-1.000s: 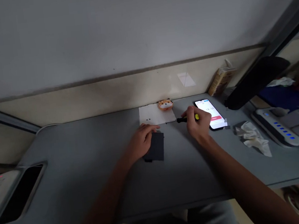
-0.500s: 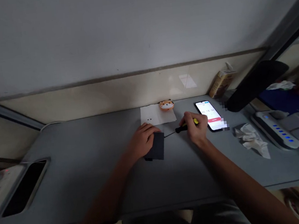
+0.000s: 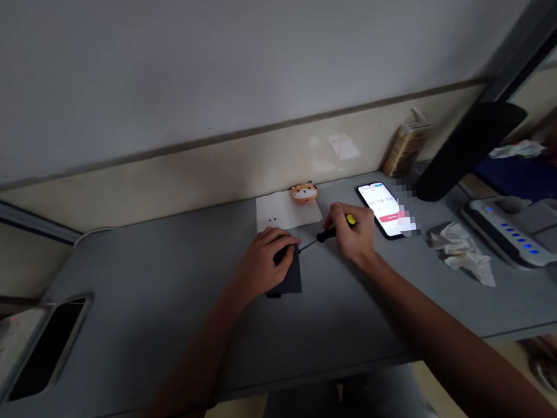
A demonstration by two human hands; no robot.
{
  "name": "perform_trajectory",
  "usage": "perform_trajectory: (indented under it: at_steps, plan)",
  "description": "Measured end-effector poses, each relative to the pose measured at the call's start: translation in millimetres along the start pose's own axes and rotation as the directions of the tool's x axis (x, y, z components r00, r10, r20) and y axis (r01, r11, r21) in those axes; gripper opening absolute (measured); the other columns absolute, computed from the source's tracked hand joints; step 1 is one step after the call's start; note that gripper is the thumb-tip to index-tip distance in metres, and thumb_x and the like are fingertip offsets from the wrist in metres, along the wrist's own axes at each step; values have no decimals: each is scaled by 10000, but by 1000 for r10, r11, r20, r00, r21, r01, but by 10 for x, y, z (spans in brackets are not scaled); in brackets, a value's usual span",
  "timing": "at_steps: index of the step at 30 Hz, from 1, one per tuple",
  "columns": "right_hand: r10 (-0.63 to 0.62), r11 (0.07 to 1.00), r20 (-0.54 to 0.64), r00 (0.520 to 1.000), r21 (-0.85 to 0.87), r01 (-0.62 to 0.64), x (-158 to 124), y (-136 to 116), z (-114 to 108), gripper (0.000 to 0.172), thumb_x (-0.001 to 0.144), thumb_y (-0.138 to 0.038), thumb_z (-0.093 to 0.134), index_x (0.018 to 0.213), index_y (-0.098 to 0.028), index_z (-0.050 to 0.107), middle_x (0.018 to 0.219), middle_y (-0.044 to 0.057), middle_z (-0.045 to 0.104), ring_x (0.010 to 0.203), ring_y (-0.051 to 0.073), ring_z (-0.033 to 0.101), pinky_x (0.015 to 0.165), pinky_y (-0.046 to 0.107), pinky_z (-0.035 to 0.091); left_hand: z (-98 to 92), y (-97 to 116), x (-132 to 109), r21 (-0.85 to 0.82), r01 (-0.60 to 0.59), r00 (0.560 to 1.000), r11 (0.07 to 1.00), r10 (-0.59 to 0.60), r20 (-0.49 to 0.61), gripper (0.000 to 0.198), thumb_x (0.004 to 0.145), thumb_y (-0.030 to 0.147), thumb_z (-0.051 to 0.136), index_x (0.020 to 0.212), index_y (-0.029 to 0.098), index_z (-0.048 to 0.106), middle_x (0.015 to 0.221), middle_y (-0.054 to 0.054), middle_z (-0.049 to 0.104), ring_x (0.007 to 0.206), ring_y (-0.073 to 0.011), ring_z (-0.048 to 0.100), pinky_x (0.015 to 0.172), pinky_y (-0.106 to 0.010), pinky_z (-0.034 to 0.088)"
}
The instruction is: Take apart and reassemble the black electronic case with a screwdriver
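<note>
Against the black object [image 3: 292,278], a screwdriver [image 3: 326,235] apparently rests.

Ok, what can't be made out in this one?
In the head view:
Upper left of black box: hidden by left hand.
Screwdriver handle: partly hidden by the right hand.
Whether its tip touches the box: too small, dark.
What the dots on the paper are: too small.
Lower right of the phone: covered by pixelated blocks.
White thing at left: cut off by the picture's edge.
</note>
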State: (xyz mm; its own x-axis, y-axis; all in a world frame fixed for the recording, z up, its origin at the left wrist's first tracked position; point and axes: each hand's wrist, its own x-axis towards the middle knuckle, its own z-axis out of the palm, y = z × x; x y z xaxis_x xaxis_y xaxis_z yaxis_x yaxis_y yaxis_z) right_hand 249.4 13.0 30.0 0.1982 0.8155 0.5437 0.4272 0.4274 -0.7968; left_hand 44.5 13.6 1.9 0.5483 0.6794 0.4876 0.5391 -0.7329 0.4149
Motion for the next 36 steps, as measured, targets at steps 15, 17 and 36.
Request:
perform_trajectory:
  at_steps: [15, 17, 36]
  plan:
    - [-74, 997, -3, 997, -25, 74, 3, -15, -26, 477, 904, -306, 452, 449, -212, 560, 424, -8, 559, 413, 112, 507, 490, 264, 377, -12, -70, -10, -19, -36, 999, 999, 36, 39, 237, 1037, 170, 471, 1083, 229, 696, 1009, -45, 718, 1007, -189, 653, 928, -381, 563]
    - [-53, 998, -23, 998, -19, 53, 4, -15, -30, 481, 904, -307, 456, 445, -211, 561, 422, -9, 548, 411, 112, 497, 488, 263, 377, -25, -88, -14, -9, -42, 996, 999, 43, 73, 257, 1038, 163, 458, 1103, 238, 695, 1038, -44, 721, 1028, -190, 653, 955, -391, 554]
    - [-63, 997, 18, 998, -35, 63, 3, -54, -24, 486, 897, -334, 459, 439, -218, 575, 450, 2, 575, 438, 125, 528, 522, 277, 400, -46, -96, -16, 4, -72, 993, 997, 71, 95, 279, 1023, 108, 445, 1081, 221, 694, 1030, -51, 718, 1021, -193, 643, 943, -387, 550]
